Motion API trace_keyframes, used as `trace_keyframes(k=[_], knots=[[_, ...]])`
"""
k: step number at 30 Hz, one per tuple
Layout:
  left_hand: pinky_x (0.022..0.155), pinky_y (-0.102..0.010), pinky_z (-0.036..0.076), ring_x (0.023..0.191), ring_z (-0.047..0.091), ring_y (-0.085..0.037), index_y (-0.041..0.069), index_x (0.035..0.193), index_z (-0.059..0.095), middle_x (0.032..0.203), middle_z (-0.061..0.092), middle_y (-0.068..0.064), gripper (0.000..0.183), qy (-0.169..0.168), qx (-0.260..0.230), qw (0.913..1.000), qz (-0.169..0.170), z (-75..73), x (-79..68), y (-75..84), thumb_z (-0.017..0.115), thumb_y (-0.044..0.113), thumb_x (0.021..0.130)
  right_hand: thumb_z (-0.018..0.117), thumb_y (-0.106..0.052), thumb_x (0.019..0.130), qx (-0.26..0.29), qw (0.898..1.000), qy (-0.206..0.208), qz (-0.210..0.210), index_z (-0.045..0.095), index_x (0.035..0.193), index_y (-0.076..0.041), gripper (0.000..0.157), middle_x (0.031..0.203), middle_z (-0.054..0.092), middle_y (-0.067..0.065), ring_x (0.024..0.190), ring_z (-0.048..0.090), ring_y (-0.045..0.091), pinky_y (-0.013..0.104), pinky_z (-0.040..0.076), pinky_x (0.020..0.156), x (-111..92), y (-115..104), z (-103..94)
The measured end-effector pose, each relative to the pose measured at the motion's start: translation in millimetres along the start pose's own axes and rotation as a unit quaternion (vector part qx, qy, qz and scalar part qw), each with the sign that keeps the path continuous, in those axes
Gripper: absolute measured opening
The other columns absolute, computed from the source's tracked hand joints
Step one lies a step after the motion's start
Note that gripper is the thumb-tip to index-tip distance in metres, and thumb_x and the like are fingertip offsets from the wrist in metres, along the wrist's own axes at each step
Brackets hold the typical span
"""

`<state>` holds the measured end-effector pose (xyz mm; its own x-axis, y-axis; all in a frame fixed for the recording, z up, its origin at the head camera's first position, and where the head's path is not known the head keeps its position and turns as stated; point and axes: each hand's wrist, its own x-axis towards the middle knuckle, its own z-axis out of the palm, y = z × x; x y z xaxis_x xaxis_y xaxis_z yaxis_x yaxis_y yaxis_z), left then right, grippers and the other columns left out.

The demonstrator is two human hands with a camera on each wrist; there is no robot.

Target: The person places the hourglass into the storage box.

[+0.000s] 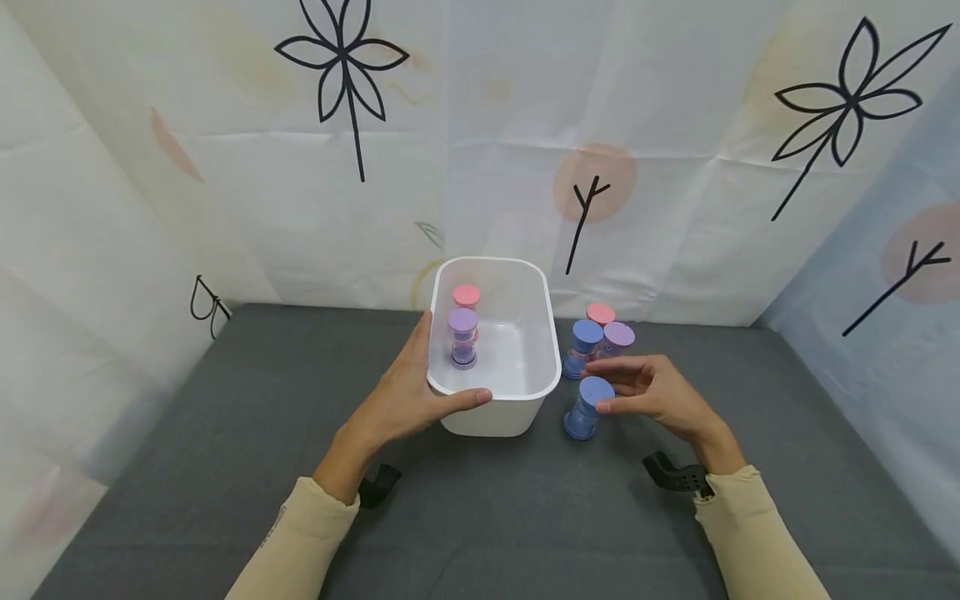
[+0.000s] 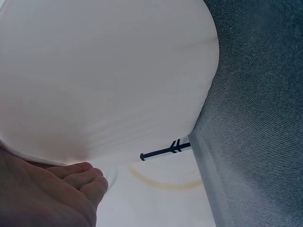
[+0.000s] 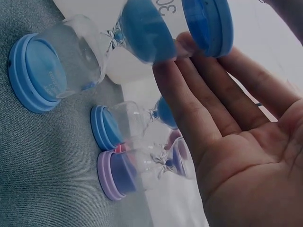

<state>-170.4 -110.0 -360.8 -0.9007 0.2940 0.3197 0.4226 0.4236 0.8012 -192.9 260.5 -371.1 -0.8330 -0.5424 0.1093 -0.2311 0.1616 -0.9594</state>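
Observation:
At the front left corner of a white plastic bin, my left hand holds the rim, thumb along the front and fingers along the outer left side. The left wrist view shows those fingers against the bin's wall. My right hand has a blue hourglass by its upper end, thumb at the cap and fingertips behind the glass. Its lower cap is close to the cloth in the right wrist view. Inside the bin are a purple hourglass and, behind it, a pink hourglass.
Right of the bin, another blue hourglass, a purple hourglass and a pink hourglass stand close together, just beyond my right fingers. Dark grey cloth covers the table. A printed white curtain hangs behind.

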Motion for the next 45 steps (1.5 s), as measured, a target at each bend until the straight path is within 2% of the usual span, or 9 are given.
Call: trace_keyframes(k=[9, 19, 31, 41, 45], knots=[[0.106, -0.055, 0.041, 0.132, 0.044, -0.014, 0.039, 0.161, 0.007, 0.156, 0.035, -0.001, 0.122, 0.002, 0.006, 1.0, -0.004, 0.0, -1.0, -1.5, 0.087, 0.06, 0.071, 0.082, 0.004, 0.081, -0.022, 1.0, -0.008, 0.021, 0.061, 0.131, 0.011, 0.054, 0.128, 0.065, 0.023, 0.116, 0.066, 0.015, 0.03, 0.053, 0.094, 0.5, 0.2, 1.9], [0.105, -0.052, 0.043, 0.13, 0.045, -0.012, 0.042, 0.16, 0.008, 0.155, 0.036, 0.001, 0.12, 0.001, -0.001, 1.0, -0.003, -0.6, -1.1, -1.0, 0.087, 0.06, 0.071, 0.085, 0.002, 0.078, -0.028, 0.998, -0.004, 0.049, 0.063, 0.129, 0.009, 0.056, 0.122, 0.07, 0.01, 0.11, 0.069, 0.017, 0.03, 0.056, 0.085, 1.4, 3.1, 2.3], [0.103, -0.052, 0.045, 0.128, 0.046, -0.012, 0.043, 0.16, 0.007, 0.155, 0.035, 0.002, 0.121, 0.001, -0.001, 1.0, -0.006, -1.2, -1.8, -1.1, 0.087, 0.061, 0.071, 0.085, 0.003, 0.078, -0.024, 0.998, -0.01, 0.049, 0.063, 0.129, 0.01, 0.056, 0.122, 0.071, 0.01, 0.111, 0.068, 0.016, 0.03, 0.056, 0.086, 1.3, 1.6, 3.1], [0.104, -0.051, 0.044, 0.129, 0.045, -0.011, 0.043, 0.16, 0.006, 0.155, 0.035, 0.002, 0.122, 0.0, -0.004, 1.0, -0.002, -0.5, -0.4, -1.1, 0.087, 0.06, 0.07, 0.085, -0.003, 0.08, -0.055, 0.997, 0.007, 0.045, 0.065, 0.128, 0.006, 0.052, 0.121, 0.07, 0.016, 0.109, 0.069, 0.017, 0.028, 0.055, 0.086, 0.7, 0.2, 5.6], [0.104, -0.051, 0.043, 0.13, 0.044, -0.01, 0.043, 0.16, 0.005, 0.156, 0.034, 0.003, 0.123, 0.0, 0.003, 1.0, -0.005, -0.2, 0.2, -1.0, 0.087, 0.061, 0.07, 0.085, -0.003, 0.081, -0.059, 0.997, 0.02, 0.035, 0.066, 0.128, 0.006, 0.051, 0.122, 0.07, 0.014, 0.109, 0.069, 0.016, 0.028, 0.055, 0.086, 0.0, -2.8, 5.6]])
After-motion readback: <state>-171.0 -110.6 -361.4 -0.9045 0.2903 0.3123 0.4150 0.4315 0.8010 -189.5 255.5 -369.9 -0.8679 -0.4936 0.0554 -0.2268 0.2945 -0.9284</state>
